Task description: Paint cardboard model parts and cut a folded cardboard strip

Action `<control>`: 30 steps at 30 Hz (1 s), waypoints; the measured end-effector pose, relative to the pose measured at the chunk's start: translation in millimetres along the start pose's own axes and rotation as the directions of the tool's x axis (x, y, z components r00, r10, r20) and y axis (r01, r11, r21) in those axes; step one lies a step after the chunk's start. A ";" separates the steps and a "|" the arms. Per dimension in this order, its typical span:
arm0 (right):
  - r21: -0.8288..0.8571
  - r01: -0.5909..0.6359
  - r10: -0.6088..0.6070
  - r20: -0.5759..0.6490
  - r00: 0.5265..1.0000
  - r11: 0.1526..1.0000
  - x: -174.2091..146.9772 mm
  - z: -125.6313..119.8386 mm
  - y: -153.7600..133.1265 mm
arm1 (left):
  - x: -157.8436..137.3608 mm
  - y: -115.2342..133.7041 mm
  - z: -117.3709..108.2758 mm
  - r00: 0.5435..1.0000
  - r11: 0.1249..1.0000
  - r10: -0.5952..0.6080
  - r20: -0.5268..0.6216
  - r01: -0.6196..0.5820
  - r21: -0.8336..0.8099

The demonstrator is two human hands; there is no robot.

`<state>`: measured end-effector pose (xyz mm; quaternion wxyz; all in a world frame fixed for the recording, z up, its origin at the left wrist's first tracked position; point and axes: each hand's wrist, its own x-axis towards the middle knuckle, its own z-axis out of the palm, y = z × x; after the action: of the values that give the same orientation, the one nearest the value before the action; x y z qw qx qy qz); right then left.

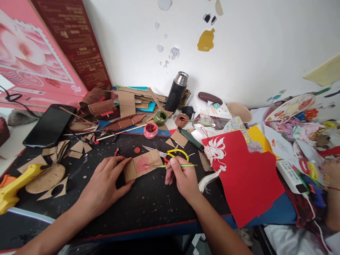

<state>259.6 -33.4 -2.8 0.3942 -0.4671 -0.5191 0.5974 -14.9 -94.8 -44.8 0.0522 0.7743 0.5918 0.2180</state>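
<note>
My left hand [107, 184] grips the left edge of a small cardboard piece [152, 161] between thumb and fingers on the black mat. A patch of pink-red paint covers the middle of the card. Pinched in my right hand [183, 177] is a thin green paintbrush [190, 165], its tip resting on the painted patch. Yellow-handled scissors [176, 152] lie just behind the card, partly hidden by the right hand. Farther back stand an open jar of pink-red paint [151, 130], a jar of green paint [160, 118] and a jar of brown paint [181, 120].
A yellow glue gun [20, 180], cardboard scraps [78, 147] and a phone [50, 124] lie at left. Red paper [249, 173] covers the right side beside a white power strip [290, 176]. A black thermos [176, 92] stands behind. At far right, another person's arm [333, 191] shows.
</note>
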 end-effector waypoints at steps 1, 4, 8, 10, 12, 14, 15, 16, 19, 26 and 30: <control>-0.013 0.011 -0.011 0.007 1.000 1.000 2.0 0.3 -0.8 | -0.1 0.0 -0.1 1.000 1.000 0.006 -0.002 -0.006 0.004; -0.049 0.044 -0.046 -0.026 0.999 0.998 7.1 -5.3 -4.2 | -0.5 0.3 -0.1 1.000 1.000 0.007 -0.002 -0.007 -0.001; -0.047 0.043 -0.045 -0.042 0.998 0.998 4.4 -13.8 -4.9 | -0.6 0.8 0.3 1.000 1.000 -0.011 0.000 0.011 -0.025; -0.043 0.032 -0.033 -0.026 0.999 0.999 1.8 -14.6 -4.3 | -0.2 0.7 0.3 1.000 1.000 -0.010 0.002 0.011 -0.026; -0.040 0.024 -0.025 -0.028 0.999 0.999 2.3 -13.6 -4.5 | 0.1 0.4 0.3 1.000 1.000 -0.002 0.003 0.002 -0.019; -0.032 0.021 -0.022 -0.044 0.999 0.999 6.9 -11.5 -5.4 | 0.1 0.2 0.3 1.000 1.000 0.011 0.005 -0.011 -0.007; -0.026 0.022 -0.023 -0.051 0.998 0.999 10.2 -10.0 -5.9 | -0.1 0.1 0.3 1.000 1.000 0.018 0.004 -0.018 0.000; -0.020 0.023 -0.024 -0.053 0.998 1.000 13.8 -8.2 -6.1 | -0.3 0.0 0.4 1.000 1.000 0.023 0.002 -0.023 0.007; 0.010 0.024 -0.023 -0.035 0.999 1.000 22.0 -1.5 -5.0 | -1.0 0.1 0.7 1.000 1.000 0.023 0.003 -0.023 0.019; 0.015 0.040 -0.041 0.079 0.996 0.999 19.8 14.5 -1.3 | -1.1 -1.3 1.5 1.000 1.000 0.017 -0.014 -0.017 -0.007; 0.019 0.037 -0.039 0.100 0.994 0.999 19.9 19.1 0.6 | -2.0 -1.5 1.0 1.000 0.999 -0.007 -0.015 0.007 -0.039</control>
<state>236.2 -19.2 -5.9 0.3831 -0.4232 -0.5417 0.6170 -16.2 -96.1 -46.7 0.0636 0.7694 0.5906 0.2349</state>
